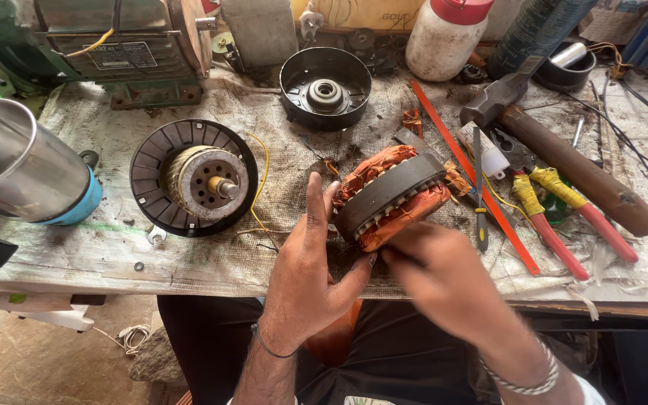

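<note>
1. The motor stator [391,196], a dark iron ring packed with orange-wrapped copper windings, sits tipped on its edge at the front of the cloth-covered workbench [84,247], right in front of the person.
2. The left hand [310,277] braces it from the near left side: thumb and fingers spread wide and pressed against the ring, seemingly to stop it rolling.
3. The right hand [444,281] is in at the lower right rim, fingers bunched together. It's motion-blurred, so whether it pinches a wire, a tool or nothing, I can't tell.
4. The rotor with its black finned cover [193,178] lies flat, shaft up, well to the left, apart from the work. The black end cap [325,87] rests open side up farther back.
5. Tools sit within right-hand reach: a screwdriver [480,187] just beside the stator, yellow-and-red pliers [556,206], a hammer [564,154].
6. The far side of the stator is hidden by its own body, and the steel cup [20,161] at left is cut off by the frame.
</note>
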